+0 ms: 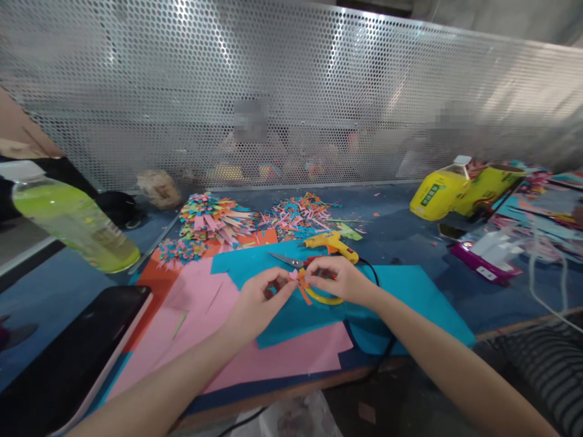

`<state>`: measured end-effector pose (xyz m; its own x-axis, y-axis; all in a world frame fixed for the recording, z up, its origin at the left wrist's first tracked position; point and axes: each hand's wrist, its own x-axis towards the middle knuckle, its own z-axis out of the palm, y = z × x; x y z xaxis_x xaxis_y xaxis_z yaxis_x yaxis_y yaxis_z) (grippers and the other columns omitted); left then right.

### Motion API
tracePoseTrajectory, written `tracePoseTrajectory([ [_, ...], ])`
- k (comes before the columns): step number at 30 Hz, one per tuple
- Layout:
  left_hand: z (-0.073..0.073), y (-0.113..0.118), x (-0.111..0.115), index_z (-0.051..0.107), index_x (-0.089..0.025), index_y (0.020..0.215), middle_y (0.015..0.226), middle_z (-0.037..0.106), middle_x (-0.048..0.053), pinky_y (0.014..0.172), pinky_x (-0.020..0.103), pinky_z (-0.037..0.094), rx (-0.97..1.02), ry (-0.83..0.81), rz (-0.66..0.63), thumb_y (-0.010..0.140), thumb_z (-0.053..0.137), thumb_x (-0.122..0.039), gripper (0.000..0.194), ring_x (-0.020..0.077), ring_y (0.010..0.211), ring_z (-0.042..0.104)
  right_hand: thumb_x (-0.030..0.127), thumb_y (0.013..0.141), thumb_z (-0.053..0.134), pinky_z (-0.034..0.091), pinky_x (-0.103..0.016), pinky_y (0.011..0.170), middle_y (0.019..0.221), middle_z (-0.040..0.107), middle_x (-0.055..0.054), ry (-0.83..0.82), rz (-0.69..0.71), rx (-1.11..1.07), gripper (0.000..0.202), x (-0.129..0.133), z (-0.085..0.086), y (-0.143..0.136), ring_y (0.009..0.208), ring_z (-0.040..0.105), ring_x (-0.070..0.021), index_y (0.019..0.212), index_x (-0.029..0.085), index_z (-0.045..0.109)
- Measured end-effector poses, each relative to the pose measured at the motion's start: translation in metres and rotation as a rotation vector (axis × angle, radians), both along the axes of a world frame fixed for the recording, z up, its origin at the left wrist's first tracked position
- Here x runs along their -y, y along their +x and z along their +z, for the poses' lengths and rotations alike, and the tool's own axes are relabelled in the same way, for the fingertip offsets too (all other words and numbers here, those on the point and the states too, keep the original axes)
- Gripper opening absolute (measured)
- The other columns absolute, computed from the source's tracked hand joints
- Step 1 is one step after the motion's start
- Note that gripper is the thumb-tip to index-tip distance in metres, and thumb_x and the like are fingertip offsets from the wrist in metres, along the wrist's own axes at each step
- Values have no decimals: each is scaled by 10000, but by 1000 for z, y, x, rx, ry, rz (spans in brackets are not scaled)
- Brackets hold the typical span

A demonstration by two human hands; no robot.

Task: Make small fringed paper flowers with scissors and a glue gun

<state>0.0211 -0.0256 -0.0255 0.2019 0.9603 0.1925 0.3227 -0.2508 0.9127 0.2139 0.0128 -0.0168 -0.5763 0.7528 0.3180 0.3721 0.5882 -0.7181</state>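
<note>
Bottle (75,221): yellow-green liquid | purple pack (478,264): white contents | left hand (259,300), right hand (344,280): fingers pinching pink-orange paper piece (295,276)

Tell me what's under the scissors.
The blades of the scissors lie over a blue sheet, visible around them. The right hand partly covers the red handles, so what is directly beneath those cannot be seen.

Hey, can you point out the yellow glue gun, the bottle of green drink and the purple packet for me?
Yellow glue gun (334,243): head view, on its body.
Bottle of green drink (75,218): head view, on its side.
Purple packet (481,263): head view, on its front.
</note>
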Motion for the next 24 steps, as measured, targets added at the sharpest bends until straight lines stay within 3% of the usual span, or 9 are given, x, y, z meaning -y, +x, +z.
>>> tracePoseTrajectory([
  [2,-3,-3,-3,618,-184,747,741,616,7,627,223,410,6,29,60,748,560,-345,172,137,697,541,328,836,476,423,-215,584,748,625,-38,106,-132,72,222,-6,3,8,653,547,-117,788,151,599],
  [5,-6,-7,-10,642,-186,753,730,621,13,618,229,408,28,43,157,716,596,-372,195,144,688,535,360,804,513,422,-317,779,920,614,-102,329,-503,263,257,-19,-1,21,888,548,-209,902,133,583],
  [8,-8,-11,-17,659,-188,727,662,612,6,515,216,381,91,-30,224,673,628,-415,235,129,588,508,514,726,555,413,-429,778,1019,567,-190,274,-792,585,514,-30,-13,28,970,510,-327,1017,91,547],
  [13,-9,-13,-24,670,-176,690,583,605,-1,423,206,320,185,-126,253,608,676,-429,266,94,462,449,612,729,483,432,-376,758,1011,562,-177,164,-796,699,578,-38,-19,28,936,536,-300,984,98,549],
  [19,-12,-11,-25,661,-167,694,509,532,-37,382,180,272,290,-260,238,557,709,-438,308,63,421,409,508,764,494,433,-358,752,967,568,-160,162,-772,647,446,-45,-21,31,891,549,-267,954,108,546],
  [24,-13,-13,-26,657,-153,747,498,521,-33,367,169,262,361,-289,248,537,729,-415,343,67,429,421,369,718,547,440,-372,733,871,571,-135,197,-763,590,312,-52,-26,32,812,547,-254,877,101,543],
])
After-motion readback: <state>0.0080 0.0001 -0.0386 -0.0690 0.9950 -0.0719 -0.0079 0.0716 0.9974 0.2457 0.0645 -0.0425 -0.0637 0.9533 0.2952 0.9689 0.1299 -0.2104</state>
